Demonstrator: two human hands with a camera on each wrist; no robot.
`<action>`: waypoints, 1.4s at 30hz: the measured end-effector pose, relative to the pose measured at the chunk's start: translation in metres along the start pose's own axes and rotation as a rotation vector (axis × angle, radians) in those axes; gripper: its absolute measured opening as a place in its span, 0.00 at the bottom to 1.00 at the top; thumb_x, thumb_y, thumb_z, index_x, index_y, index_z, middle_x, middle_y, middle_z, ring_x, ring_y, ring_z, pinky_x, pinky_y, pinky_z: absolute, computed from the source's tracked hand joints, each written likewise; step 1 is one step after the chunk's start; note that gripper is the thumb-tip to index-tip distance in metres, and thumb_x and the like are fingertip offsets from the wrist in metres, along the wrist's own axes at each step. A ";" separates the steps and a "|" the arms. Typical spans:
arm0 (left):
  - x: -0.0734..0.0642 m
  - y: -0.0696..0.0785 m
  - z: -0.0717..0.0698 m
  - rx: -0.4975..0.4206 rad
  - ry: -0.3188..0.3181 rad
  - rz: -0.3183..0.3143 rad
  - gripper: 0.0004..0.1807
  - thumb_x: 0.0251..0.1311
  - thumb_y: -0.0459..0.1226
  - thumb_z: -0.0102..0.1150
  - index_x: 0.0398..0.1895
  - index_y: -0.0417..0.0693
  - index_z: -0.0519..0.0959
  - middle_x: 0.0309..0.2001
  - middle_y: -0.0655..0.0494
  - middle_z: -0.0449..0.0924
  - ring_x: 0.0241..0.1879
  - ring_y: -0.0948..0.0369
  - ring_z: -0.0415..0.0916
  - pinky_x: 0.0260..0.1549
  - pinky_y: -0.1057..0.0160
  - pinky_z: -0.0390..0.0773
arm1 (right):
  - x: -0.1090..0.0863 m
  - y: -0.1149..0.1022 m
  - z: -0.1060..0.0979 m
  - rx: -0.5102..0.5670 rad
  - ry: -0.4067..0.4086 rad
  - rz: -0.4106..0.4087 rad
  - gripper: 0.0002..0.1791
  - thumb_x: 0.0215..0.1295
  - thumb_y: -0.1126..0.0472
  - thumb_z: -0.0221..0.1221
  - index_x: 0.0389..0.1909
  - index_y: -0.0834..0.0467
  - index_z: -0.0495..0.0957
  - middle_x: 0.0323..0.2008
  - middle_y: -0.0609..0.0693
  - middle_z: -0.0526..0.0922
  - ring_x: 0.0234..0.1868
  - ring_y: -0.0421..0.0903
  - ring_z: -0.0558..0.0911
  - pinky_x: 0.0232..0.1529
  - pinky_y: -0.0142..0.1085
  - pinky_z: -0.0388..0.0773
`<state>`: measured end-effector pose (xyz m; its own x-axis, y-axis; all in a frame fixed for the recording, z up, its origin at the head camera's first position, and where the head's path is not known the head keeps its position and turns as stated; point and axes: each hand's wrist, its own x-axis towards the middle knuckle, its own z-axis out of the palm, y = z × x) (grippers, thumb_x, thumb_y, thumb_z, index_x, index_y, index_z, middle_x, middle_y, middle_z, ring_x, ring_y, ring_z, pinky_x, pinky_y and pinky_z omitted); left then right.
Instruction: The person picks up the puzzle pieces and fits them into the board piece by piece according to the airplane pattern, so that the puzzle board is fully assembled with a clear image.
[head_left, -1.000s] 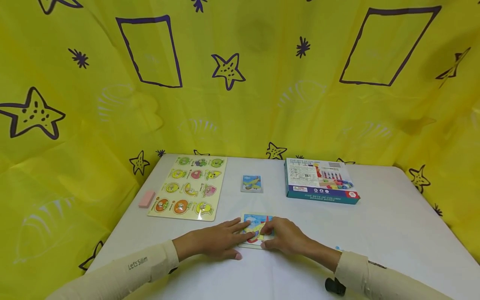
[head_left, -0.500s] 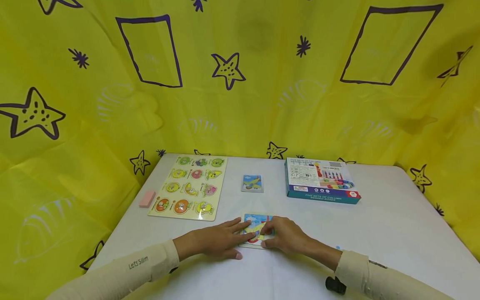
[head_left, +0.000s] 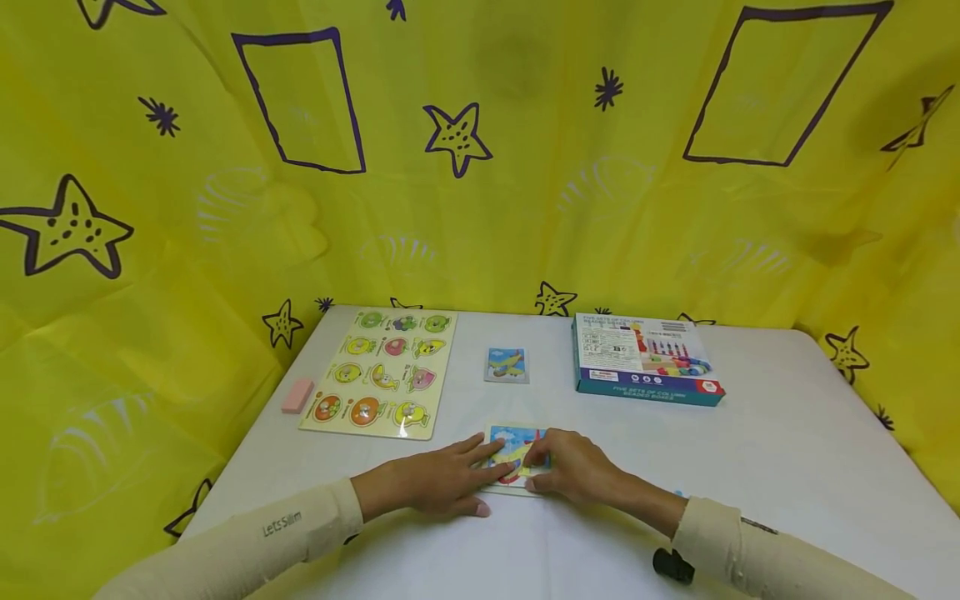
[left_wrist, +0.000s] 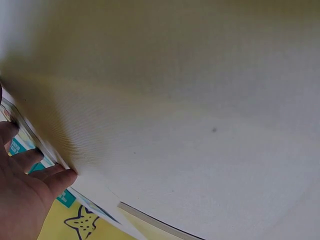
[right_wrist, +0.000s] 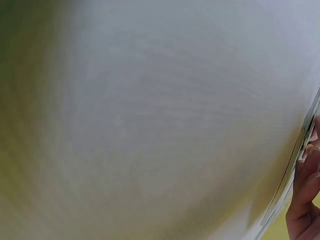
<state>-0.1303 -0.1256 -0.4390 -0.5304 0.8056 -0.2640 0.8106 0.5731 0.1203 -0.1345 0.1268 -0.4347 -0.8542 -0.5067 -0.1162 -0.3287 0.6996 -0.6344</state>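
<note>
A small airplane jigsaw puzzle [head_left: 512,434] in a pale frame lies flat near the front of the table. My left hand [head_left: 442,482] lies across its left side with fingers spread and straight, fingertips on the picture. From the right, my right hand [head_left: 576,468] bends its fingers and thumb over the puzzle's right part, seemingly pinching a puzzle piece there; the fingers hide most of it. The left wrist view shows the left hand's fingers [left_wrist: 59,181] along the puzzle's edge. At the right wrist view's border, the right hand [right_wrist: 306,200] is curled over the puzzle.
Farther back lies a small airplane picture card [head_left: 506,365]. A fruit peg board [head_left: 442,358] sits at the left beside a pink block [head_left: 297,396]. At the back right is a bead toy box [head_left: 648,360]. A yellow curtain [head_left: 517,225] hangs behind the table [head_left: 637,442].
Both hands stay on the puzzle with almost no movement. The whole head view has shifted very slightly.
</note>
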 end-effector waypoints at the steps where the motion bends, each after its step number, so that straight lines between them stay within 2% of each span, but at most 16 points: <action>1: 0.000 0.000 0.000 0.004 0.000 -0.001 0.35 0.75 0.59 0.39 0.81 0.65 0.51 0.81 0.50 0.46 0.78 0.42 0.48 0.71 0.50 0.64 | 0.000 0.000 0.000 0.000 -0.001 0.000 0.08 0.55 0.59 0.74 0.36 0.53 0.88 0.35 0.44 0.83 0.43 0.46 0.79 0.48 0.50 0.76; 13: 0.001 0.001 -0.003 0.026 -0.014 -0.005 0.34 0.76 0.59 0.38 0.81 0.67 0.51 0.81 0.52 0.46 0.78 0.43 0.50 0.72 0.52 0.64 | 0.000 0.003 0.000 0.008 -0.005 -0.009 0.10 0.55 0.58 0.74 0.39 0.53 0.88 0.36 0.44 0.83 0.44 0.46 0.79 0.51 0.52 0.76; 19: 0.002 0.000 -0.002 0.050 0.007 0.022 0.34 0.76 0.59 0.38 0.81 0.64 0.51 0.81 0.50 0.48 0.77 0.42 0.53 0.72 0.51 0.63 | 0.000 0.004 0.001 -0.004 -0.008 -0.003 0.10 0.55 0.58 0.74 0.38 0.53 0.88 0.36 0.44 0.83 0.45 0.47 0.80 0.52 0.54 0.77; 27: 0.001 0.002 -0.001 0.064 0.017 0.011 0.35 0.75 0.59 0.39 0.81 0.64 0.51 0.81 0.49 0.48 0.77 0.42 0.54 0.72 0.51 0.63 | -0.001 0.004 0.001 -0.015 0.006 -0.002 0.08 0.55 0.59 0.74 0.36 0.53 0.88 0.36 0.44 0.84 0.45 0.47 0.80 0.53 0.54 0.77; 33: 0.000 0.003 -0.003 0.090 0.028 0.010 0.34 0.75 0.59 0.39 0.81 0.63 0.53 0.80 0.47 0.50 0.77 0.42 0.54 0.73 0.50 0.62 | -0.003 0.004 0.000 -0.017 0.021 -0.024 0.08 0.55 0.59 0.74 0.36 0.54 0.88 0.36 0.44 0.84 0.45 0.46 0.81 0.49 0.52 0.78; 38: 0.001 0.003 -0.005 0.090 0.062 0.034 0.34 0.76 0.60 0.37 0.80 0.62 0.54 0.80 0.48 0.51 0.78 0.42 0.51 0.72 0.46 0.63 | -0.004 0.005 -0.001 -0.016 0.032 -0.034 0.09 0.55 0.59 0.74 0.37 0.54 0.89 0.37 0.44 0.84 0.45 0.46 0.81 0.47 0.50 0.78; 42: 0.001 0.004 -0.002 0.077 0.043 0.061 0.34 0.76 0.60 0.34 0.81 0.61 0.52 0.81 0.49 0.48 0.79 0.43 0.47 0.72 0.45 0.62 | -0.005 0.005 -0.001 -0.025 0.043 -0.031 0.09 0.55 0.57 0.73 0.37 0.53 0.89 0.38 0.44 0.83 0.45 0.46 0.80 0.46 0.49 0.77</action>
<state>-0.1282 -0.1223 -0.4366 -0.4878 0.8455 -0.2173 0.8577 0.5105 0.0610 -0.1326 0.1332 -0.4372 -0.8599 -0.5065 -0.0638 -0.3645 0.6966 -0.6180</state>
